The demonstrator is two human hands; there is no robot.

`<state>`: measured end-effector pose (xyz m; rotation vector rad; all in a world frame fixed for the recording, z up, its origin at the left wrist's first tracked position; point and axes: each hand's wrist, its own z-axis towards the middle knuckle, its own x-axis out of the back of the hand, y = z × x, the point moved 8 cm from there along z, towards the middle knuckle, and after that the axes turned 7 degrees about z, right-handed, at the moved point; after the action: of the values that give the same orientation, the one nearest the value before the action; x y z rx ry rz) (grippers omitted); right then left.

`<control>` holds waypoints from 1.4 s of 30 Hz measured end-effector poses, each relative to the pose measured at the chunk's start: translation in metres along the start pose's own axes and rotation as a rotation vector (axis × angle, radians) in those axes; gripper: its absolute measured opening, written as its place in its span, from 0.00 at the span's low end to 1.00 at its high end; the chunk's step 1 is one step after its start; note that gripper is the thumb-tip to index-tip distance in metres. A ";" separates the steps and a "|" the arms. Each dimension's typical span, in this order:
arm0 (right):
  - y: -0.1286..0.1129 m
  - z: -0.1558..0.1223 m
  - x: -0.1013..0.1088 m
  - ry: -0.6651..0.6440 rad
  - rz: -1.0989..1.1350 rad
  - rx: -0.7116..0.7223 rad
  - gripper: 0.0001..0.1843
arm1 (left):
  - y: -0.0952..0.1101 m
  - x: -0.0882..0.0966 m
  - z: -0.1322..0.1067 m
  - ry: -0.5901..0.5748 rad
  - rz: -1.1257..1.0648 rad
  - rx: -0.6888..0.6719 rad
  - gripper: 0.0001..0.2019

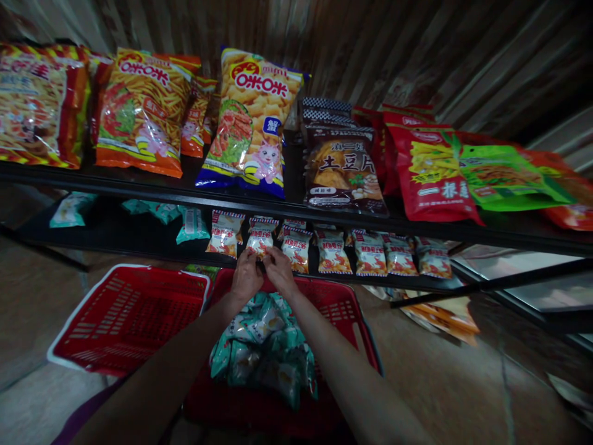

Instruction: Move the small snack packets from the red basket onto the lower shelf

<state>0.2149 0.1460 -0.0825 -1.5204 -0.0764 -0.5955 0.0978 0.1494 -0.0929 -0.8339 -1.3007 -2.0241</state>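
Squid-and-shrimp snack packet [260, 231], small white/orange one, is on the lower shelf [152, 242], 2nd from left in its row, w/ both hands on it. Left hand [247, 274] is at its near left corner, right hand [279, 272] at the near right; fingers drawn in narrow, pinching the near edge b/w them. Can't tell how firm the grip is, fingers hide that bit.

Matching packet [225, 233] sits just left, and more of the same run off to the right, e.g. the striped-edge one [295, 248] right beside the right hand. Far left of that shelf = a few teal packets [192, 224], some lying flat-ish.

Nearer, under the forearms: red shopping basket [340, 303] w/ a pile of teal snack packets [264, 321] inside. Another red basket w/ white rim [130, 309] is on the floor [445, 383] to the left.

Upper shelf [152, 180], left to right: orange Mimi bags [146, 114], a big blue-cornered Mimi crab bag [257, 120] standing up, brown potato-slice bags [343, 167], red fries-type bags [435, 173], then a green pouch [509, 176]. Some orange/yellow packaging [447, 312] shows below the lower shelf, right side. Pic's pretty dim btw.
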 end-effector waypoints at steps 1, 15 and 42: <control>0.000 -0.001 -0.002 -0.006 -0.012 0.004 0.16 | 0.000 0.001 0.000 -0.002 0.002 0.000 0.20; -0.004 -0.005 -0.011 -0.061 -0.139 0.058 0.17 | 0.000 0.005 0.001 -0.051 0.042 0.008 0.16; -0.035 -0.041 -0.061 -0.234 -0.079 0.259 0.23 | -0.047 0.096 0.024 0.185 0.265 0.092 0.27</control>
<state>0.1355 0.1286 -0.0788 -1.3328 -0.3810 -0.4486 0.0065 0.1743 -0.0387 -0.7165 -1.1082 -1.7746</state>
